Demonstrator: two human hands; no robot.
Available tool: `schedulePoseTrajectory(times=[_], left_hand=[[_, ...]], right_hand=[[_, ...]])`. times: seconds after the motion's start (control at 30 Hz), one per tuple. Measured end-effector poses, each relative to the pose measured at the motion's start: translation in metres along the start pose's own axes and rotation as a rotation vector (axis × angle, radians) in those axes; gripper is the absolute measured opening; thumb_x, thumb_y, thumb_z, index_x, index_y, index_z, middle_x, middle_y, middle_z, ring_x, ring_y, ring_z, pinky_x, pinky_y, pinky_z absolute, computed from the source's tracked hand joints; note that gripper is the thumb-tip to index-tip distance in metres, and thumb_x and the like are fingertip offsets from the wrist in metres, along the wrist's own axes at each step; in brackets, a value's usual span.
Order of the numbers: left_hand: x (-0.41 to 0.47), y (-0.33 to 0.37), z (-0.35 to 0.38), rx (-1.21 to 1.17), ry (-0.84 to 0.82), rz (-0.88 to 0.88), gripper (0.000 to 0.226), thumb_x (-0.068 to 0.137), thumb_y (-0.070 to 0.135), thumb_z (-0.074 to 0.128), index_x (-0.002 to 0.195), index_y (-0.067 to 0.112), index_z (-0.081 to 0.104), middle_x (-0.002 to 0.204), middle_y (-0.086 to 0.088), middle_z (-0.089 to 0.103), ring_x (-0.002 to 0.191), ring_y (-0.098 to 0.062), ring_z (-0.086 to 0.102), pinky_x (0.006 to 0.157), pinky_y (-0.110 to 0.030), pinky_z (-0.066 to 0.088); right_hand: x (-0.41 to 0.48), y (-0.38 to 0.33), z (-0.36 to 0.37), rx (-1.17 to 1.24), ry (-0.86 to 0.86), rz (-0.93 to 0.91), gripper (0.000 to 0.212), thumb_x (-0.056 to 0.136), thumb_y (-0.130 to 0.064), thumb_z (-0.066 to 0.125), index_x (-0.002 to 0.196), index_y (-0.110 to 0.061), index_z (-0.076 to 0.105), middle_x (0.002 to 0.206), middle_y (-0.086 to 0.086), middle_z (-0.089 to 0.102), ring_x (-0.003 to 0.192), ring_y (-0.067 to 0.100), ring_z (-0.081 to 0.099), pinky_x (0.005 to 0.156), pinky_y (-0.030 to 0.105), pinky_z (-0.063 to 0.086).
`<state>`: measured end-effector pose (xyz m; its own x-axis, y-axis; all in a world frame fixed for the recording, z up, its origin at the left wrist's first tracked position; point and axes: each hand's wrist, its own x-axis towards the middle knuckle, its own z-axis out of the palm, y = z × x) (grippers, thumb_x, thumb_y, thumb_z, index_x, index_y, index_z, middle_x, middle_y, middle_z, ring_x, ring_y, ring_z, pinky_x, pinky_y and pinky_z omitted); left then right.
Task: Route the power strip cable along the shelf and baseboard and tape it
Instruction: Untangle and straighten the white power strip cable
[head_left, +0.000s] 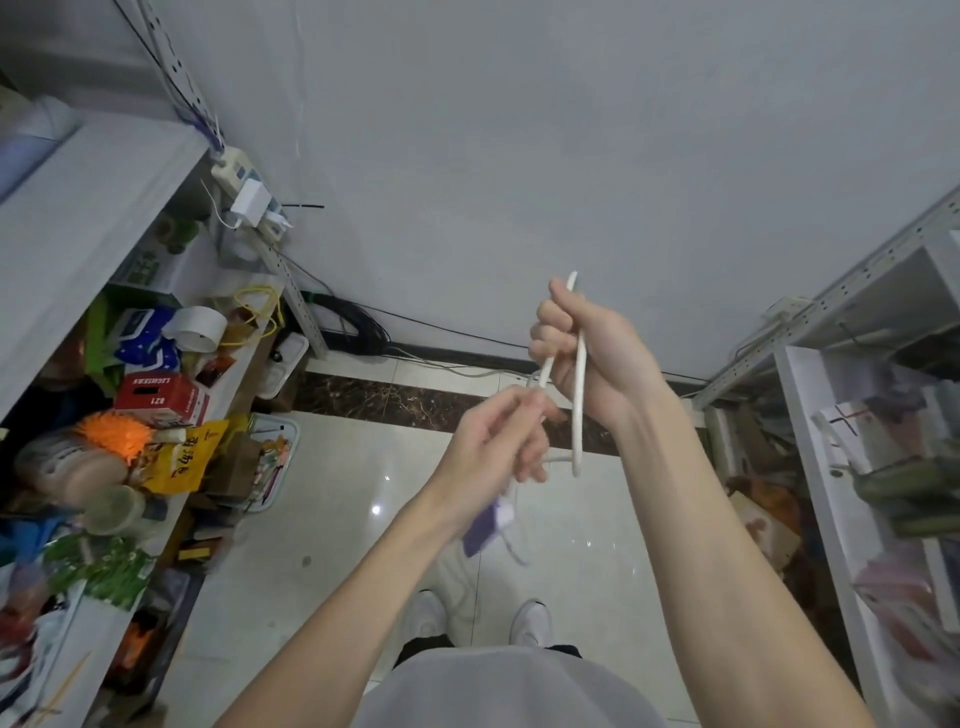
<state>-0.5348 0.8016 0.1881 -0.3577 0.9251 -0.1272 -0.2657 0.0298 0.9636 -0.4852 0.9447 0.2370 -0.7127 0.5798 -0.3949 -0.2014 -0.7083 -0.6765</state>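
A thick white cable (579, 400) is looped in the air in front of me. My right hand (582, 353) grips the top of the loop, one end poking up past the fingers. My left hand (498, 441) pinches the lower strand, and a purple and white piece (485, 527), blurred, dangles below it. A white power strip (239, 182) with a white adapter plugged in hangs on the upright of the left shelf (78, 208), by the wall. The dark baseboard (467, 358) runs along the foot of the wall.
The left shelf is packed with a tape roll (197, 327), a red box (161, 397), snack bags and a yellow cord. A black cable coil (353, 325) lies in the corner. A second metal shelf (857, 415) stands on the right. Glossy floor tiles and my white shoes (530, 621) are below.
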Motion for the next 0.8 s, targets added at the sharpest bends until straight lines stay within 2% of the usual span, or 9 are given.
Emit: schedulePoseTrajectory(times=[0.1,0.2,0.3,0.4,0.47,0.57,0.63,0.73,0.8], left_hand=[[-0.007,-0.007,0.004,0.071,0.128,0.077,0.033,0.107,0.025,0.043,0.076,0.016,0.05,0.059,0.014,0.035,0.054,-0.005,0.031,0.053,-0.016,0.029],[-0.026,-0.018,0.005,0.153,0.082,0.103,0.032,0.1,0.035,0.051,0.068,0.031,0.054,0.062,0.008,0.037,0.059,-0.011,0.032,0.054,-0.028,0.025],[-0.034,-0.02,0.004,0.145,0.075,-0.016,0.031,0.089,0.043,0.052,0.067,0.023,0.062,0.062,0.001,0.053,0.059,-0.015,0.045,0.058,-0.031,0.037],[-0.006,-0.011,0.007,-0.017,0.115,-0.234,0.066,0.103,0.057,0.028,0.107,0.005,0.068,0.085,-0.013,0.074,0.077,-0.026,0.069,0.08,-0.038,0.054],[0.026,-0.005,0.007,-0.333,0.055,-0.344,0.085,0.102,0.065,0.017,0.122,-0.006,0.059,0.095,-0.011,0.074,0.087,-0.023,0.072,0.089,-0.038,0.054],[0.069,0.003,0.001,-0.648,0.024,-0.42,0.078,0.102,0.064,0.03,0.126,-0.006,0.054,0.102,-0.005,0.072,0.07,-0.011,0.06,0.056,-0.02,0.043],[0.084,0.003,-0.001,-0.555,0.013,-0.465,0.064,0.1,0.058,0.04,0.122,0.004,0.065,0.108,-0.004,0.076,0.083,-0.013,0.062,0.058,-0.023,0.036],[0.086,0.008,0.006,-0.449,0.101,-0.564,0.041,0.104,0.046,0.045,0.105,0.013,0.069,0.079,0.001,0.074,0.06,-0.012,0.055,0.045,-0.025,0.037],[0.081,0.018,0.012,-0.294,0.17,-0.501,0.03,0.107,0.034,0.045,0.102,0.01,0.062,0.085,-0.002,0.077,0.058,-0.014,0.064,0.044,-0.022,0.046]], right_hand=[[0.004,-0.009,-0.014,-0.083,0.156,-0.125,0.008,0.105,-0.007,0.048,0.11,-0.001,0.046,0.089,0.016,0.071,0.074,0.023,0.072,0.082,0.038,0.062],[0.011,-0.022,-0.027,0.239,0.234,-0.131,0.011,0.104,0.003,0.043,0.115,0.001,0.042,0.099,0.028,0.067,0.084,0.031,0.073,0.068,0.04,0.064],[0.007,-0.022,-0.031,0.117,0.225,-0.117,0.019,0.103,0.006,0.038,0.096,-0.012,0.037,0.093,0.024,0.074,0.06,0.017,0.063,0.05,0.024,0.055],[-0.01,-0.013,-0.026,-0.093,0.085,-0.061,0.028,0.102,0.004,0.038,0.087,-0.019,0.031,0.079,0.011,0.069,0.043,0.009,0.041,0.038,0.019,0.035],[-0.026,-0.002,-0.021,-0.233,-0.032,-0.018,0.029,0.102,0.002,0.041,0.084,-0.02,0.035,0.077,0.008,0.063,0.045,0.01,0.044,0.042,0.021,0.037],[-0.044,0.018,-0.021,-0.537,-0.076,-0.041,0.021,0.102,0.001,0.045,0.086,-0.011,0.051,0.081,0.007,0.067,0.061,0.016,0.053,0.066,0.029,0.047],[-0.05,0.024,-0.022,-0.566,-0.074,-0.053,0.016,0.101,0.003,0.046,0.091,-0.009,0.052,0.084,0.013,0.067,0.067,0.02,0.055,0.077,0.033,0.048],[-0.056,0.024,-0.026,-0.515,-0.037,-0.059,0.013,0.103,-0.001,0.047,0.093,-0.009,0.048,0.082,0.016,0.065,0.069,0.024,0.064,0.08,0.037,0.053],[-0.058,0.026,-0.029,-0.428,0.085,-0.079,0.016,0.102,-0.009,0.053,0.102,0.006,0.057,0.078,0.009,0.069,0.073,0.022,0.067,0.084,0.039,0.057]])
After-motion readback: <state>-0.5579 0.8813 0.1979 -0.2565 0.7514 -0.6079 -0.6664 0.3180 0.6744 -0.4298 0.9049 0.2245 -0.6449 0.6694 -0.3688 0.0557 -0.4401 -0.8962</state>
